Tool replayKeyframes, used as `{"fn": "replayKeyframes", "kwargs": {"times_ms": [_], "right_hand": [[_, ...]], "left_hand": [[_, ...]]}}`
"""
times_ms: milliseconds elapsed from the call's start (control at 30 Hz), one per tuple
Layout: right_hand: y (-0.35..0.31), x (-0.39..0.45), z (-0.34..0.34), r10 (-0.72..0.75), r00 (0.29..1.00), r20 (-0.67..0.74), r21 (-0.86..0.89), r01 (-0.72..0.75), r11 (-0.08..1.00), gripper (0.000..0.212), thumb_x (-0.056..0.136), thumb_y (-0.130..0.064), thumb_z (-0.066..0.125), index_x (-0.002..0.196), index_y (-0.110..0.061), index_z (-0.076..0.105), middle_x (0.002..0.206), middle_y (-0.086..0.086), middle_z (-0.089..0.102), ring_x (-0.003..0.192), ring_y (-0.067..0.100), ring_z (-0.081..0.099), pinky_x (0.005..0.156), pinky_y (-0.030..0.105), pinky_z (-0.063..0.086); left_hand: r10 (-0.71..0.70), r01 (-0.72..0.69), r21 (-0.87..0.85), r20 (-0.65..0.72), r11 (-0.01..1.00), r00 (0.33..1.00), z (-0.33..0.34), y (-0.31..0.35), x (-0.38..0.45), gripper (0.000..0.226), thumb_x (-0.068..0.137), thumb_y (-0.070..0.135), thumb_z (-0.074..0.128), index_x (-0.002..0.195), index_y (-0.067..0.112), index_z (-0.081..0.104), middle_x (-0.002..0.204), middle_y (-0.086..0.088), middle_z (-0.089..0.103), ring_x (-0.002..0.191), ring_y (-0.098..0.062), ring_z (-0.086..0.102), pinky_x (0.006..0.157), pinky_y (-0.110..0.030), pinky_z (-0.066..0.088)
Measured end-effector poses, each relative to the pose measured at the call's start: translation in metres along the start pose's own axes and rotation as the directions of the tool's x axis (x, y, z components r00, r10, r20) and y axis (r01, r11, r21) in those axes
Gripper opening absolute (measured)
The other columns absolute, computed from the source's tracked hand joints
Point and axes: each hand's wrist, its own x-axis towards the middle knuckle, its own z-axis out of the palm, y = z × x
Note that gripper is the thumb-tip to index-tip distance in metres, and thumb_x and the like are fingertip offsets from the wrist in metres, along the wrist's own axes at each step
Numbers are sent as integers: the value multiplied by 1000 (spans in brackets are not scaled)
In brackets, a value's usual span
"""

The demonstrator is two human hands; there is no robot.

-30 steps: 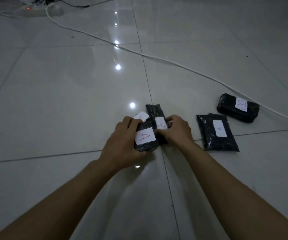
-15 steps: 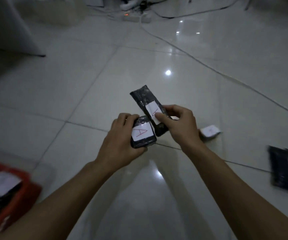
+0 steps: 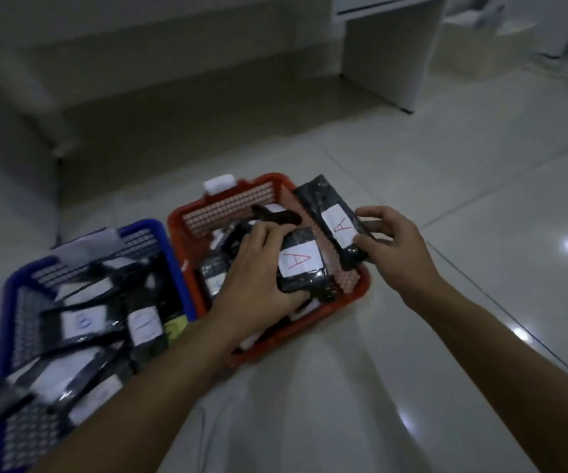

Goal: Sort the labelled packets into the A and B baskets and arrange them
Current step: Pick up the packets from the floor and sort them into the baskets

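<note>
Left hand (image 3: 258, 268) clamps A packet (image 3: 301, 264) over red basket (image 3: 361, 285); right hand (image 3: 391, 247), at 3 o'clock, pinches second A packet (image 3: 333, 223) above rim. Risk: second packet falls outside.

Both forearms are showing bare from the frame's lower edge up to the wrists, with no sleeve, watch, ring or glove on them, and the left hand (image 3: 258, 268) and right hand (image 3: 391, 247) are showing bare fingers (image 3: 371, 213) with short nails.

Glossy black plastic packets (image 3: 304, 281) are wearing matt white paper labels (image 3: 299, 263); the perforated plastic baskets (image 3: 357, 291) are sitting on polished, light-reflecting floor tiles (image 3: 480, 233).
</note>
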Motion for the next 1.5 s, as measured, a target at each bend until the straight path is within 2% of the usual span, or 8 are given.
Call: {"fn": "replayKeyframes", "kwargs": {"times_ms": [200, 500, 700, 900, 1033, 1200, 1333, 1500], "right_hand": [[-9, 18, 73, -60, 997, -46, -169, 52, 984, 18, 91, -10, 66, 106, -20, 62, 96, -8, 67, 81, -2, 63, 57, 9, 47], [23, 25, 94, -17, 999, 27, -463, 28, 886, 34, 88, -16, 70, 121, -23, 66, 124, 5, 66, 108, 24, 64, 93, 44, 56], [27, 21, 72, -70, 997, 32, -494, 77, 866, 45, 90, -21, 68, 134, -22, 60, 134, 7, 59, 123, 27, 54, 99, 37, 50], [33, 2, 60, -145, 988, 57, -476, 155, 866, 43, 88, -27, 68, 130, -26, 59, 125, 1, 61, 116, 22, 54, 95, 41, 53], [42, -14, 36, -198, 980, 10, -413, 184, 892, 36, 84, -37, 66, 120, -32, 60, 114, -7, 63, 109, 18, 57, 88, 42, 55], [68, -37, -42, -209, 966, -150, -426, 128, 896, 29, 89, -27, 69, 117, -27, 63, 106, -14, 63, 101, 12, 53, 82, 26, 46], [106, -77, -136, -105, 924, -367, -424, -66, 903, 24, 92, -27, 67, 114, -33, 59, 105, -20, 59, 98, 6, 51, 81, 19, 43], [154, -179, -242, 45, 743, -667, -324, -343, 882, 23, 92, -25, 67, 111, -35, 59, 102, -25, 58, 96, -3, 52, 79, 15, 41]], "left_hand": [[-176, 176, 0, 29, 984, 984, -36, -49, -46, 90, 68, 27, 78, 145, 22, 32, 133, 5, 30, 126, -14, 30, 107, -34, 36], [-158, 154, 41, 137, 987, 978, -18, -57, -50, 94, 66, 40, 83, 145, 27, 32, 144, 9, 35, 131, -13, 34, 108, -38, 35], [-120, 121, 9, 216, 993, 969, -8, -50, -52, 90, 66, 42, 83, 140, 31, 33, 139, 13, 37, 126, -9, 38, 103, -36, 42], [-234, 177, 244, 233, 954, 944, -9, -29, -43, 83, 79, 77, 39, 148, 34, 24, 159, 10, 19, 147, -11, 10, 116, -44, 14], [-65, 48, 222, 71, 974, 995, -1, -3, -31, 79, 79, 75, 36, 145, 32, 33, 156, 11, 28, 148, -9, 3, 115, -40, 11], [176, -193, 116, 143, 974, 974, 56, 56, 9, 66, 84, 63, 52, 139, 28, 40, 147, 9, 38, 147, -12, 13, 114, -44, 23], [306, -312, -30, 305, 950, 902, 138, 118, 35, 61, 88, 55, 55, 141, 30, 37, 147, 10, 36, 145, -11, 15, 114, -38, 20], [494, -433, -241, 472, 869, 730, 241, 214, 18, 63, 87, 54, 58, 141, 28, 38, 135, 9, 46, 130, -12, 37, 105, -33, 29]]}}
